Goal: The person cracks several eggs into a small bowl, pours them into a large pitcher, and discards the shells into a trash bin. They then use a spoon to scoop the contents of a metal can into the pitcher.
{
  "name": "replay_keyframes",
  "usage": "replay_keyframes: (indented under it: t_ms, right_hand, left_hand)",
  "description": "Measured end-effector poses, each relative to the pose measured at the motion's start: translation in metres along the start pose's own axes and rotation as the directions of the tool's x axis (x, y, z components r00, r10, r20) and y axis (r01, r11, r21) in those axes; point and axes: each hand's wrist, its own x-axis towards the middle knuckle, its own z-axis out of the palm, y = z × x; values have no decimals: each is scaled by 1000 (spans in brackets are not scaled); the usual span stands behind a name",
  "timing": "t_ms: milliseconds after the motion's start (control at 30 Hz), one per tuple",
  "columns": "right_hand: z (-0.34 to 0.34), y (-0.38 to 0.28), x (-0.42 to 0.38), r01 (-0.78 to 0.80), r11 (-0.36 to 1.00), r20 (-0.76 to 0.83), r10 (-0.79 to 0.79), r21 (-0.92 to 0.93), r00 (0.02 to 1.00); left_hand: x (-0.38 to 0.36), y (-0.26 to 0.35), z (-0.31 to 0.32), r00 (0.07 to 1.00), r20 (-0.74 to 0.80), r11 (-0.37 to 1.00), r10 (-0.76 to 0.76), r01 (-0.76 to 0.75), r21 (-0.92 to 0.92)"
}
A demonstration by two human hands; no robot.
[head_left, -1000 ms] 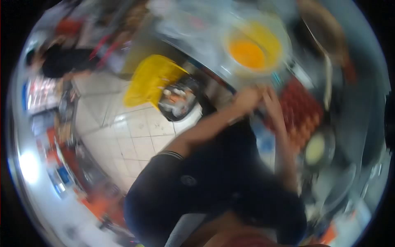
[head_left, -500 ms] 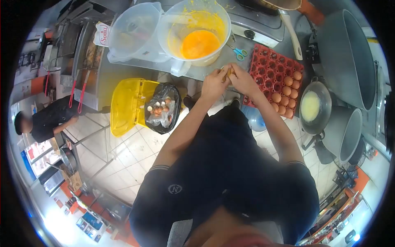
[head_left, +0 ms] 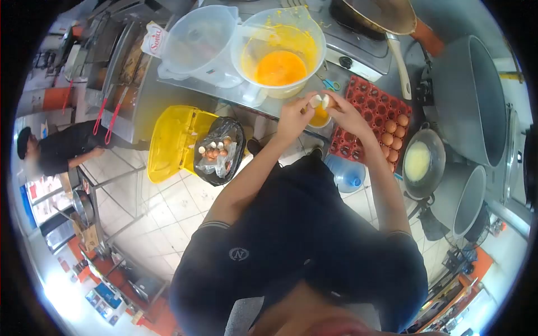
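Note:
A cracked egg is parted into two shell halves above a small bowl (head_left: 320,124) at the counter's edge, and orange-yellow egg shows in the bowl. My left hand (head_left: 292,116) has its fingers closed on one eggshell half (head_left: 315,101). In my right hand (head_left: 346,116) is the other eggshell half (head_left: 326,101), its white inner side showing. Just beyond stands a clear pitcher (head_left: 317,53) holding beaten orange egg (head_left: 280,68). By my right hand lies a red egg tray (head_left: 352,130), with several brown eggs (head_left: 395,133) in its right part.
Left of me, an open yellow bin (head_left: 168,143) holds eggshells (head_left: 216,151) in a black bag. A second pitcher (head_left: 196,39), blue scissors (head_left: 331,84) and a stove (head_left: 358,59) are on the counter. Right stand a pan (head_left: 440,157) and large pots (head_left: 471,101). A co-worker (head_left: 61,148) stands far left.
My hands, pressed together around the egg before, have moved slightly apart. The shell is now split into two halves, and the small bowl with egg shows beneath them.

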Motion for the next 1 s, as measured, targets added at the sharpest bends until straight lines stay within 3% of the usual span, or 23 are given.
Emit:
replay_keyframes:
  t_ms: [33, 67, 133, 167, 233, 400, 433, 467, 533, 600, 633, 667, 700, 767, 800, 867, 900, 967, 1000]
  right_hand:
    - [-4, -2, -1, -71, 994, 11, 71, 83, 997]
    - [-10, -6, -3, -205, 963, 55, 198, 175, 979]
    - [-14, 0, -7, -209, 965, 47, 204, 162, 978]
    - [-12, -1, -10, -217, 954, 17, 218, 207, 976]
    - [-3, -12, -14, -217, 947, -8, 225, 237, 974]
    - [66, -20, 9, -227, 952, 104, 210, 207, 972]
    - [91, -20, 17, -88, 990, 176, 68, 114, 982]
    - [116, -25, 28, 70, 997, 254, -77, 37, 964]
    - [165, -46, 49, 54, 996, 387, -76, 67, 919]
    - [219, -42, 78, 183, 982, 511, -137, -41, 849]
    - [244, -47, 90, 326, 942, 588, -223, -75, 778]
    - [269, -45, 98, 351, 936, 658, -241, -37, 713]
    - [284, -53, 101, 357, 933, 657, -242, -44, 714]
    - [300, -69, 106, 586, 717, 802, -63, -378, 594]
    - [297, -75, 110, 573, 720, 788, -60, -391, 613]
    - [281, -88, 109, 408, 867, 714, -92, -284, 694]
    - [267, -92, 107, 386, 871, 689, -80, -303, 721]
    - [213, -90, 94, 403, 856, 667, -97, -323, 739]
    - [183, -88, 83, 400, 859, 658, -104, -318, 746]
  left_hand:
    - [0, 4, 2, 986, 12, 980, -166, 166, -107]
    - [-4, 3, 6, 984, -7, 979, -176, 175, -101]
    - [-14, -8, 9, 936, -83, 851, -342, 271, -449]
    - [-19, -8, -3, 924, -127, 856, -362, 275, -437]
    - [-35, -5, -35, 805, 136, 517, -578, 490, -702]
    - [-110, -64, -100, 743, -113, 579, -659, 407, -706]
    - [-128, -77, -112, 708, -233, 652, -667, 404, -642]
    - [-145, -90, -125, 618, -225, 563, -754, 431, -705]
    - [-180, -116, -147, 524, -391, 650, -757, 537, -538]
    - [-207, -131, -168, 459, -500, 644, -734, 705, -297]
    - [-231, -161, -167, 447, -527, 637, -723, 726, -258]
    - [-248, -177, -175, 380, -480, 536, -791, 809, -241]
    - [-261, -188, -183, 309, -427, 427, -850, 879, -214]
    - [-278, -199, -193, 317, -540, 510, -780, 822, -254]
    - [-262, -165, -208, 302, -551, 556, -778, 738, -381]
    - [-255, -153, -218, 321, -564, 576, -761, 736, -357]
    - [-252, -154, -221, 332, -591, 599, -735, 726, -338]
    - [-251, -180, -218, 467, -650, 701, -599, 698, -144]
    - [-245, -199, -217, 622, -708, 823, -335, 559, 102]
